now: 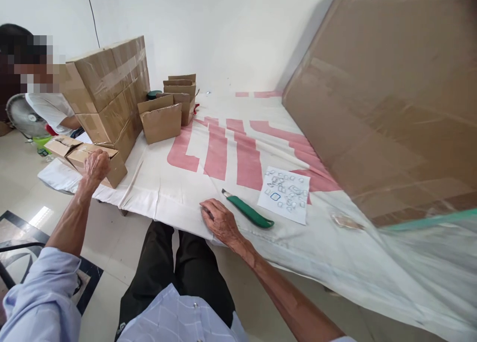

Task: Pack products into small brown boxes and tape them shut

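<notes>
My left hand (96, 166) is closed at the top edge of a small cardboard box (118, 171) at the table's left front corner; its fingertips are partly hidden. A similar box (61, 146) stands against that one. My right hand (219, 222) rests on the front edge of the cloth-covered table, fingers curled together. A small dark spot shows between thumb and fingers, and I cannot make out whether it is an object. Just right of this hand lies a green-handled utility knife (250, 212), its blade end toward the upper left. Beyond the knife is a paper sheet (285, 195) with drawn shapes.
Taped cartons (112, 86) are stacked at the left back. Several open small boxes (162, 123) stand beside them. A huge cardboard carton (395, 108) fills the right side. A clear plastic scrap (346, 221) lies near it. Another person (55, 111) is behind the stack, near a fan (26, 116).
</notes>
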A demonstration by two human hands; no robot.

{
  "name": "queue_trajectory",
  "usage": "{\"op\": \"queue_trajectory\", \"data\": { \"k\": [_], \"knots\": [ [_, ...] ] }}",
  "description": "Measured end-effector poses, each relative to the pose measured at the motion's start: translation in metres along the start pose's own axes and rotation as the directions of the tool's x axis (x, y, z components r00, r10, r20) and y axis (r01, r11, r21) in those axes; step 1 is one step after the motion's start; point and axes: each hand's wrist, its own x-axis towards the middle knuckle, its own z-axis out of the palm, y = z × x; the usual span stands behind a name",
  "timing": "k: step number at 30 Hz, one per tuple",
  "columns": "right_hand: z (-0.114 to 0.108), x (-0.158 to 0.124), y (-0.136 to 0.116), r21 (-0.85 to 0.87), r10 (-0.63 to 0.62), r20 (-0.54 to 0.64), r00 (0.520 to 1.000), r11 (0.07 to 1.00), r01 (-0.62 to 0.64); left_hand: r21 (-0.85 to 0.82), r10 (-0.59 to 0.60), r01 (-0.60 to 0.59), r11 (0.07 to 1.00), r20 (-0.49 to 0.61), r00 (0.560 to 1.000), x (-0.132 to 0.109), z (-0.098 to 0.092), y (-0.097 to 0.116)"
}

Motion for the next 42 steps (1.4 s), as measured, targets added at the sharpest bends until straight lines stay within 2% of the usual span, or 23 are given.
{"op": "queue_trajectory", "data": {
  "k": [3,6,13,16,18,20,22,24,27,32,34,37,39,42],
  "knots": [
    [0.000,0.000,0.000,-0.009,-0.001,0.014,1.000,1.000,0.001,-0.001,0.016,-0.016,1.000,-0.010,1.000,-0.002,-0.001,0.012],
    [0.001,0.000,0.002,-0.016,0.007,0.017,1.000,1.000,-0.006,-0.014,0.046,-0.047,0.999,-0.023,0.999,-0.012,-0.001,0.034],
    [0.006,-0.004,0.008,-0.023,0.019,0.018,1.000,1.000,-0.019,-0.114,0.192,-0.195,0.974,-0.043,0.981,-0.064,0.014,0.128],
    [0.005,-0.005,0.008,-0.013,0.022,0.015,1.000,1.000,-0.021,-0.211,0.323,-0.344,0.915,-0.129,0.938,-0.075,0.013,0.147],
    [0.003,-0.005,0.007,-0.008,0.015,0.011,1.000,1.000,-0.015,-0.257,0.306,-0.367,0.894,-0.249,0.919,-0.071,0.009,0.137],
    [0.001,-0.004,0.005,-0.006,0.013,0.011,1.000,1.000,-0.013,-0.314,0.142,-0.255,0.914,-0.339,0.930,-0.057,0.008,0.112],
    [0.000,-0.003,0.003,-0.005,0.022,0.014,1.000,1.000,-0.022,-0.435,-0.066,-0.075,0.897,-0.300,0.951,-0.042,0.011,0.080],
    [-0.001,-0.001,0.000,0.005,0.032,0.016,0.999,0.999,-0.033,-0.605,-0.177,0.059,0.794,-0.138,0.974,-0.031,0.018,0.053],
    [-0.002,0.002,-0.006,0.079,0.077,0.021,0.997,0.994,-0.078,-0.720,-0.135,0.097,0.687,0.005,0.991,-0.033,0.034,0.034],
    [-0.008,0.013,-0.025,0.365,0.250,0.020,0.968,0.899,-0.240,-0.828,-0.035,0.059,0.557,0.048,0.998,-0.078,0.051,0.046],
    [-0.013,0.016,-0.029,0.463,0.336,-0.005,0.942,0.836,-0.295,-0.882,0.021,0.051,0.469,0.069,0.997,-0.097,0.053,0.053],
    [-0.022,0.015,-0.028,0.577,0.496,0.008,0.868,0.707,-0.410,-0.936,0.118,0.056,0.348,0.103,0.988,-0.115,0.054,0.057],
    [-0.030,0.013,-0.025,0.626,0.566,0.048,0.823,0.626,-0.466,-0.955,0.200,0.065,0.290,0.126,0.972,-0.119,0.057,0.058],
    [-0.042,0.011,-0.024,0.656,0.577,0.073,0.813,0.587,-0.475,-0.979,0.338,0.061,0.192,0.125,0.933,-0.117,0.066,0.059]
  ]
}}
